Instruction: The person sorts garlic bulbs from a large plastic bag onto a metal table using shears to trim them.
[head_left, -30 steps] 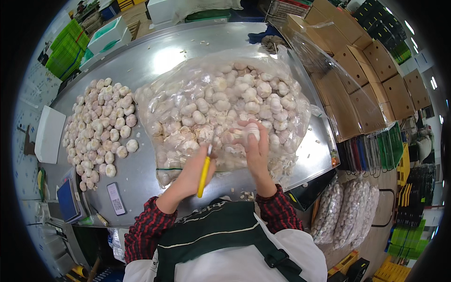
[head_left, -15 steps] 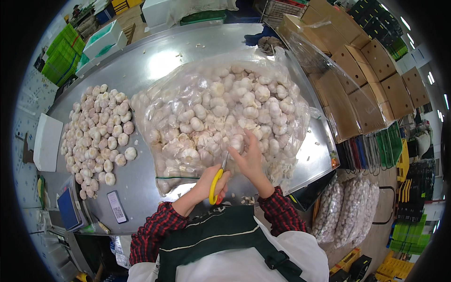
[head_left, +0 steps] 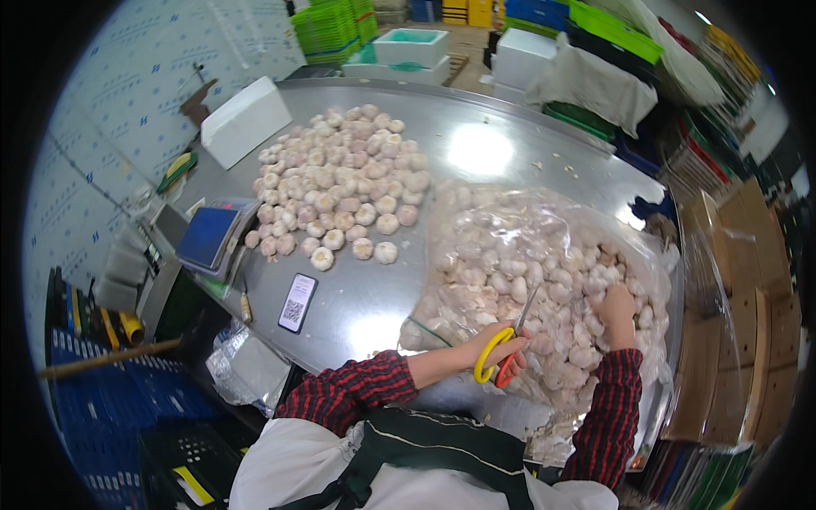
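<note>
In my left hand [head_left: 501,347] is a pair of scissors [head_left: 527,308] with yellow and red-orange handles. Their metal blades point up and away over the near side of a large clear plastic bag [head_left: 544,208]. Many white garlic bulbs [head_left: 561,276] fill the bag, with loose papery skins among them. On the right side of the open bag, my right hand [head_left: 615,310] reaches down among the bulbs; its fingertips are hidden, so any grip cannot be made out. Left of the bag, a pile of garlic bulbs [head_left: 340,183] lies directly on the metal table [head_left: 357,310].
A phone [head_left: 297,303] lies at the table's near edge, beside a blue-topped scale [head_left: 208,236]. A white foam box [head_left: 246,123] stands at the back left. Cardboard boxes [head_left: 744,323] line the right side, and a dark cloth [head_left: 653,208] sits in the far right corner.
The view has swung left, so the table appears further right. My right hand has moved from beside the scissors to the bulbs on the right. The scissors stay in my left hand.
</note>
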The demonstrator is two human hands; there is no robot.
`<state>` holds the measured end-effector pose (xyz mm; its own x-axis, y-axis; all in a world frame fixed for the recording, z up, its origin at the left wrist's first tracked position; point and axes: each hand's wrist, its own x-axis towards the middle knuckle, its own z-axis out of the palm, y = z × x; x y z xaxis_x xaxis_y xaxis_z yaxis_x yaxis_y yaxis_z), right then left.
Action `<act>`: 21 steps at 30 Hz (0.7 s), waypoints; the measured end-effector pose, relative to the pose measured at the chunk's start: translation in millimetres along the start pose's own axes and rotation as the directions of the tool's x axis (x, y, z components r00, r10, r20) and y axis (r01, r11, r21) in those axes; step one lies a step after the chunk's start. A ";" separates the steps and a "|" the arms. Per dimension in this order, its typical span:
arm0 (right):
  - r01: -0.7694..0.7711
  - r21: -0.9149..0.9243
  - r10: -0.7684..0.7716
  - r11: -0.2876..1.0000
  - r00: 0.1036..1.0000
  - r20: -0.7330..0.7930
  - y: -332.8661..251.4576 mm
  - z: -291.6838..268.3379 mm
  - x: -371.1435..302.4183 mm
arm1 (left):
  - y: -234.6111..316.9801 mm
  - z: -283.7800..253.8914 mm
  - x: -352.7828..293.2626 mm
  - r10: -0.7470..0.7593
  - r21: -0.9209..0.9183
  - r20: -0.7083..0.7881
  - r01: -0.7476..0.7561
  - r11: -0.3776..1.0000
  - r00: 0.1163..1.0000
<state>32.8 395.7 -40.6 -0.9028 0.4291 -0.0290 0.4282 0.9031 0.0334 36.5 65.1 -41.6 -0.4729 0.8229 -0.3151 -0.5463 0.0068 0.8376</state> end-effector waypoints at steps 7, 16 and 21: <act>0.220 0.460 -0.053 0.860 0.935 -0.349 7.1 -6.9 -47.0 | 34.2 4.9 -7.9 0.080 0.085 -0.072 -0.074 0.994 0.994; 0.428 0.589 -0.027 0.685 0.824 -0.567 -95.3 -44.7 -164.5 | 47.5 30.0 17.4 0.313 0.186 -0.068 -0.296 0.937 0.947; 0.329 0.912 0.289 0.245 0.873 -0.392 -74.8 -11.8 -167.4 | 43.6 23.6 12.5 0.312 0.389 -0.008 -0.285 0.876 0.950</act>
<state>151.4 256.1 -26.5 -0.6803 0.6291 0.3762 -0.1551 0.3781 -0.9127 23.1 89.1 1.5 -0.6249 0.7796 -0.0415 -0.0751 -0.0071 0.9971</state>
